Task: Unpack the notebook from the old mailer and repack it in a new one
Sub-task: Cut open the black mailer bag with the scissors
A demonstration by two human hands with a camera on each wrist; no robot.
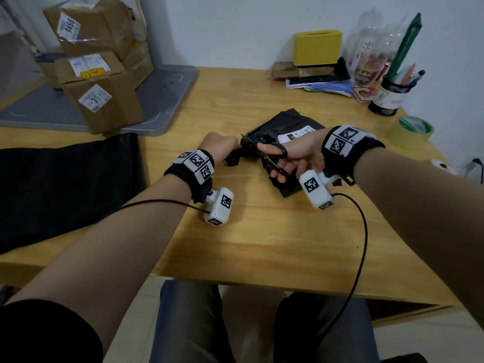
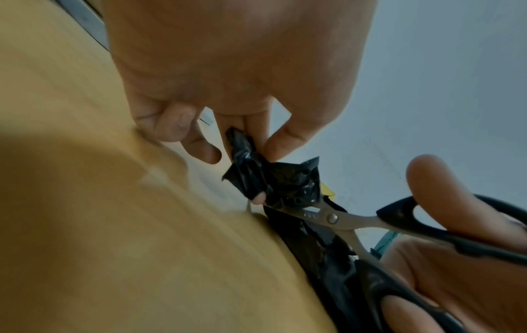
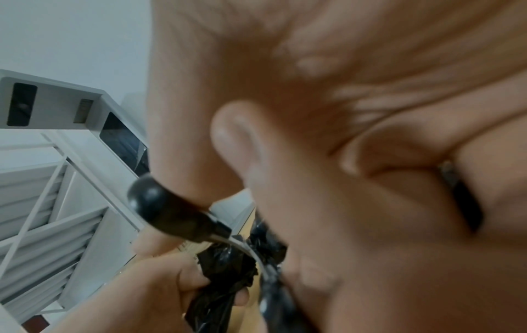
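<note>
- Notebook is not showing in any view; judging by the task, it is sitting inside the crumpled black plastic mailer with the white label (image 1: 288, 137), which is lying near the middle of the pale wooden desk (image 1: 262, 244)
- Opening the old mailer is the step in hand: the left hand (image 1: 220, 149) is pinching a bunched end of the black plastic (image 2: 256, 171) between thumb and fingertips (image 2: 288, 139), lifting it off the desk
- The right hand (image 1: 301, 155) is working the black-handled steel scissors (image 1: 272, 155), thumb through one loop and fingers (image 2: 405, 308) curled through the other; the blades are parted and straddling the plastic just beside the left hand's pinch
- Next move, as I judge it, is closing the blades to sever the bunched end, keeping the cut shallow so whatever is inside is not being nicked, and keeping the left fingertips away from the edge
- A flat black bag (image 1: 68, 189) is lying at the left edge of the desk; it may be the new mailer, though I cannot tell
- Along the back of the desk a yellow box (image 1: 317, 47), a stack of papers, clear bottles and a dark cup of pens (image 1: 390, 95) are standing, with a roll of clear tape (image 1: 413, 131) near the right edge
- Taped cardboard boxes (image 1: 97, 79) are piling up on a grey tray (image 1: 162, 100) at the left, against a plain white wall
</note>
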